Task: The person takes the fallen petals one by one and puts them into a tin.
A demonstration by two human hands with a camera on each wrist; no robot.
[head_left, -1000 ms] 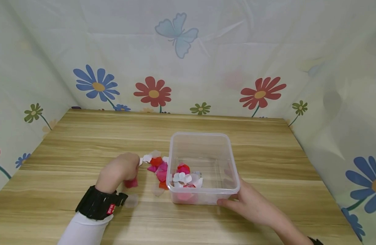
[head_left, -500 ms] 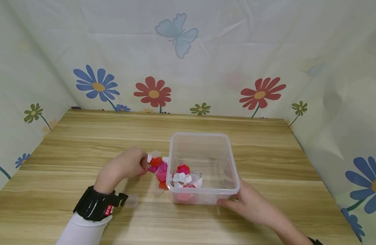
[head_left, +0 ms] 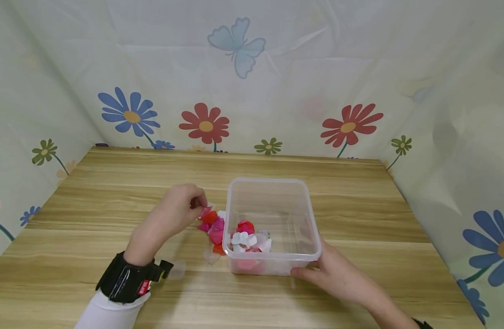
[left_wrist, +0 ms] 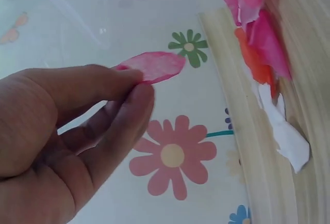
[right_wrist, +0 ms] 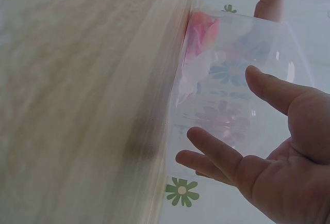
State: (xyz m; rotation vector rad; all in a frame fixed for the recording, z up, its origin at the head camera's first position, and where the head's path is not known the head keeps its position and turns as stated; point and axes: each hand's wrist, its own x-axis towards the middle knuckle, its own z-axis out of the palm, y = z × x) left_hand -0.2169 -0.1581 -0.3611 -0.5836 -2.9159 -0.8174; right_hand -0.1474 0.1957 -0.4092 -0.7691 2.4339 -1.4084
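My left hand (head_left: 171, 212) pinches a pink petal (left_wrist: 160, 66) between thumb and fingertip, above the left side of the petal pile. That pile of red, magenta and white petals (head_left: 216, 235) lies against the left side of a clear plastic box (head_left: 272, 265). Inside the box, more red and white petals (head_left: 244, 238) are gathered toward the left. At the box's front right corner is my right hand (head_left: 334, 272); its fingers, fairly straight in the right wrist view, rest along the wall. The lidless box stands upright on the table.
A pale see-through petal (head_left: 177, 269) lies on the wooden table (head_left: 161, 173) beside the black left wrist strap (head_left: 126, 278). A flower-printed curtain (head_left: 276, 91) closes off the back and both sides.
My left hand has risen and moved away from me and to the right, lifting the pink petal from the table. The right hand and box have stayed still.
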